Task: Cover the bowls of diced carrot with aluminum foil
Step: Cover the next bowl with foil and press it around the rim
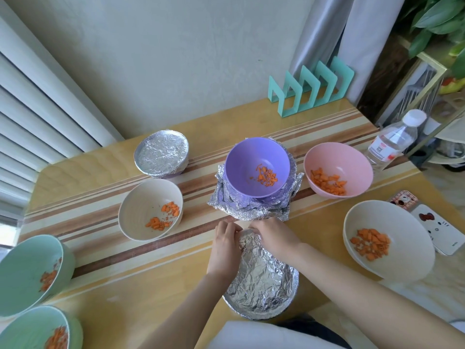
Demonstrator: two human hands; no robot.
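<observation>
From my remote station I saw the wooden striped tabletop (105, 293) carrying several bowls. Nearest the front edge sat a round bowl wrapped in crinkled aluminium foil (261, 280), its sheet drawn over the whole mouth. The left hand (224, 248) and the right hand (273, 236) met at that bowl's far rim, fingers curled and pinching the bunched foil edge there. At the far left stood a second foil-covered bowl (161, 152), fully sealed. A purple plastic bowl (257, 167) holding a few diced carrot pieces rested on a loose stack of crumpled foil sheets (249, 210), just beyond the hands. Uncovered, each with orange carrot dice, were a pink bowl (338, 170) to its right, a cream bowl (150, 209) to its left, a large cream bowl (387, 239) at the right, and two pale green bowls (30, 273) (35, 328) at the near left. A clear plastic water bottle (395, 139) and a teal slotted rack (312, 84) stood at the back.
</observation>
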